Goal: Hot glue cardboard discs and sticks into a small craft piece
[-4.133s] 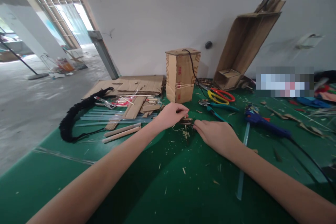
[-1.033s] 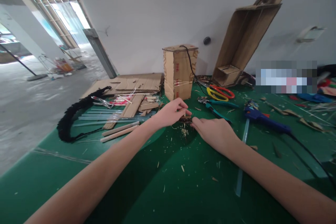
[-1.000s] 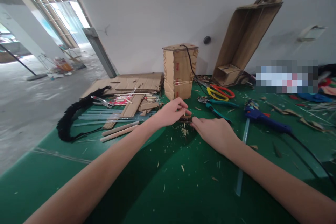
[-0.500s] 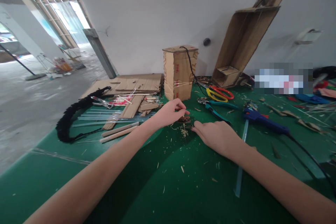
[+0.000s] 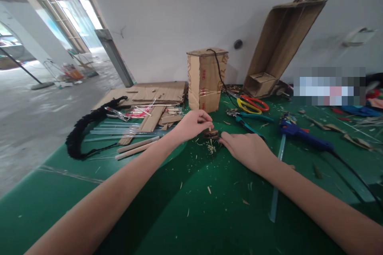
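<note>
- The left hand (image 5: pixel 196 124) pinches a thin wooden stick (image 5: pixel 210 129), upright over a small brown disc (image 5: pixel 211 135); a steady, vertical pinch should serve best.
- That disc sits between the hands, nearer than the cardboard box (image 5: pixel 206 81); pale shavings (image 5: pixel 211 148) at its near side could spoil level seating.
- The right hand (image 5: pixel 243 146) curls just right; whether it grasps anything, I cannot tell. Light bracing would suit.

Brown disc (image 5: pixel 211 135) | round, level | pale stick (image 5: pixel 210 129) upright at top
</note>
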A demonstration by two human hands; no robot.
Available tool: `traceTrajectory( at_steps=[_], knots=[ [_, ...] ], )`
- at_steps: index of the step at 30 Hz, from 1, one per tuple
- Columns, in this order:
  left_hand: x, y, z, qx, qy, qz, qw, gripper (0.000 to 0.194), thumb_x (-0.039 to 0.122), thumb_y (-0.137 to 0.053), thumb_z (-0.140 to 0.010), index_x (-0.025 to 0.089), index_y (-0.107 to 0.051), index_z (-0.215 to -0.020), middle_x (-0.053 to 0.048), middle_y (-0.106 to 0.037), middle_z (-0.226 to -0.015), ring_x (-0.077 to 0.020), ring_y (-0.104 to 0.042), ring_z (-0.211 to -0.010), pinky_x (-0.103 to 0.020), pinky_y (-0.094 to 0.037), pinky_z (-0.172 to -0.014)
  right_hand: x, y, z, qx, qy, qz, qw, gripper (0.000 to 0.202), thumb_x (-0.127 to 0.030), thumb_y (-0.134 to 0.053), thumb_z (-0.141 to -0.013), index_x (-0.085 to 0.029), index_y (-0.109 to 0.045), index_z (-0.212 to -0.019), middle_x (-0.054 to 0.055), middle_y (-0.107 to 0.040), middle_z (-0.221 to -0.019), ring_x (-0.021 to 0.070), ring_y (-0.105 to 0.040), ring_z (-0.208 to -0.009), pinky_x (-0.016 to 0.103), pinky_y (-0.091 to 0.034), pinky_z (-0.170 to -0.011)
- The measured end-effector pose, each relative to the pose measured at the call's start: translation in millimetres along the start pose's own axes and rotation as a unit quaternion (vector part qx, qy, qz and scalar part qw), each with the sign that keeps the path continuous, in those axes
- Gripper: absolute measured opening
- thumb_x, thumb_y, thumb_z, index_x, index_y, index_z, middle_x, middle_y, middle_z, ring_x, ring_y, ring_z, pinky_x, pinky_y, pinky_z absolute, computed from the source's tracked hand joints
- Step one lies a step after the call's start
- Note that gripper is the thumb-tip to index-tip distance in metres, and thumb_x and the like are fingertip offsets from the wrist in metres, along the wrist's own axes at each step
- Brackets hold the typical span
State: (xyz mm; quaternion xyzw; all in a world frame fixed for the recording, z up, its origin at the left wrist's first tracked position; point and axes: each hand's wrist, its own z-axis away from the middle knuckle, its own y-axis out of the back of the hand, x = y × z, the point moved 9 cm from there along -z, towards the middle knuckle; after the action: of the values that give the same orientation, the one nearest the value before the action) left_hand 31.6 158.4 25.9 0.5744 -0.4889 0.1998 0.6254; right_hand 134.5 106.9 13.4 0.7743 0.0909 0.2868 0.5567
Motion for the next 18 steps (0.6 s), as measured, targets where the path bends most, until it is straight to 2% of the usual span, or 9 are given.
traceTrajectory(
  at_steps=[6, 12, 18],
  knots=[
    [1.0, 0.9, 1.3, -0.004, 0.000, 0.002, 1.000, 0.013, 0.027, -0.055, -0.075, 0.016, -0.056, -0.081, -0.007, -0.067, -0.080, -0.0153, -0.062, -0.075, -0.026, -0.046, -0.062, -5.8, -1.5, -0.4, -0.024, 0.044, -0.012, 0.999, 0.032, -0.040, -0.025, -0.090, -0.023, -0.052, -0.082, -0.001, -0.064, -0.060, 0.0152, -0.057, -0.046, 0.024, -0.013, -0.043],
    [-0.1, -1.3, -0.2, -0.010, 0.003, 0.004, 1.000, 0.015, 0.029, -0.054, -0.075, 0.015, -0.055, -0.081, -0.008, -0.068, -0.081, -0.0160, -0.062, -0.075, -0.027, -0.046, -0.062, -1.3, 3.0, 2.4, 0.013, -0.002, -0.001, 1.000, 0.033, -0.036, -0.024, -0.090, -0.022, -0.052, -0.082, 0.001, -0.065, -0.064, 0.0131, -0.055, -0.046, 0.024, -0.014, -0.043],
    [-6.8, -0.2, -1.9, -0.001, 0.007, -0.019, 1.000, 0.017, 0.030, -0.054, -0.075, 0.015, -0.056, -0.081, -0.007, -0.068, -0.079, -0.0157, -0.062, -0.072, -0.026, -0.045, -0.059, -5.8, 2.8, 0.9, -0.014, 0.006, 0.001, 1.000, 0.031, -0.036, -0.026, -0.090, -0.022, -0.052, -0.083, 0.001, -0.061, -0.053, 0.0146, -0.054, -0.042, 0.024, -0.016, -0.042]
  ],
)
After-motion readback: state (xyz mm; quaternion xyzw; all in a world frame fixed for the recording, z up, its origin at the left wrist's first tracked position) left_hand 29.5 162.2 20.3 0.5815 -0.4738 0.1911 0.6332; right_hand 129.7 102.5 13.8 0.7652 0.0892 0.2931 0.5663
